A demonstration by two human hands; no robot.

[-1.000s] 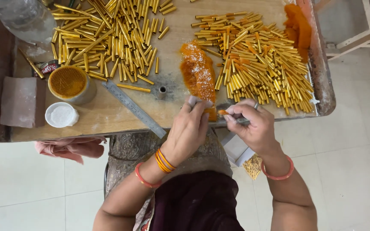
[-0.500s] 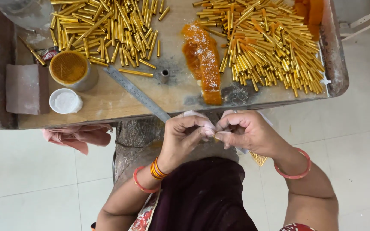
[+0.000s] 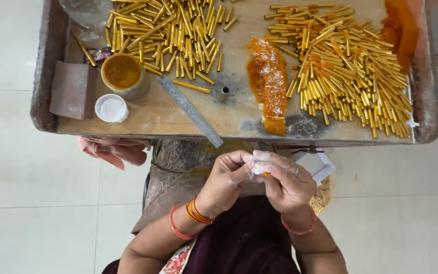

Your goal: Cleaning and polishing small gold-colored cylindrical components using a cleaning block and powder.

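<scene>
Orange piece (image 3: 265, 174) pinched between both hands, below table edge (image 3: 178, 136).

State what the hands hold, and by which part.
Both hands, left hand and right hand, pinch one small orange-tipped piece between powdery fingertips; the grip hides most of it.

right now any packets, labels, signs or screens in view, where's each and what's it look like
No signs or screens.
Crumpled wrapper: far left of the wooden tray, beside the round tin of orange powder; small, dark with red and white.
White folded paper or carton: below the tray's near edge, beside the right hand; angular, plain white as far as it shows.
Steel ruler: lies slantwise on the tray; its markings are too small to tell.
</scene>
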